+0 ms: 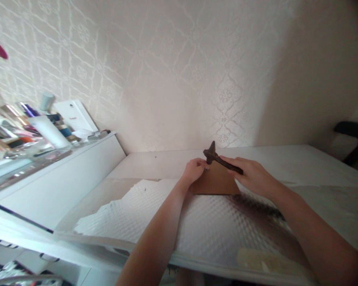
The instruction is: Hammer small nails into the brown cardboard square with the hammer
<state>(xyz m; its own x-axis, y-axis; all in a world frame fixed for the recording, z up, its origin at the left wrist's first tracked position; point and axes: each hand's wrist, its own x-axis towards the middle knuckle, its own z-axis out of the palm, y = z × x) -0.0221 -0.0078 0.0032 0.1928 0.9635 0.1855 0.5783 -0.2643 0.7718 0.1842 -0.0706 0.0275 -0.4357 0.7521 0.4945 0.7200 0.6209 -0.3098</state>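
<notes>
My right hand [250, 174] is wrapped round the handle of a small dark hammer [222, 159]. The hammer's head is raised just over a brown board [217, 180], near its far left part. My left hand [194, 171] rests at the board's left side, its fingers drawn together close under the hammer head. A tiny shiny piece [207, 168] shows by those fingertips, too small to name. What the fingers pinch, if anything, is hidden. Beneath the board lies a silvery quilted sheet [208, 222] on the white table.
To the left, a white cabinet [62, 186] carries a crowd of bottles, tubes and a white box [76, 115]. A patterned wall [173, 79] closes off the table's far side. Part of a black chair [353, 131] appears at the right edge.
</notes>
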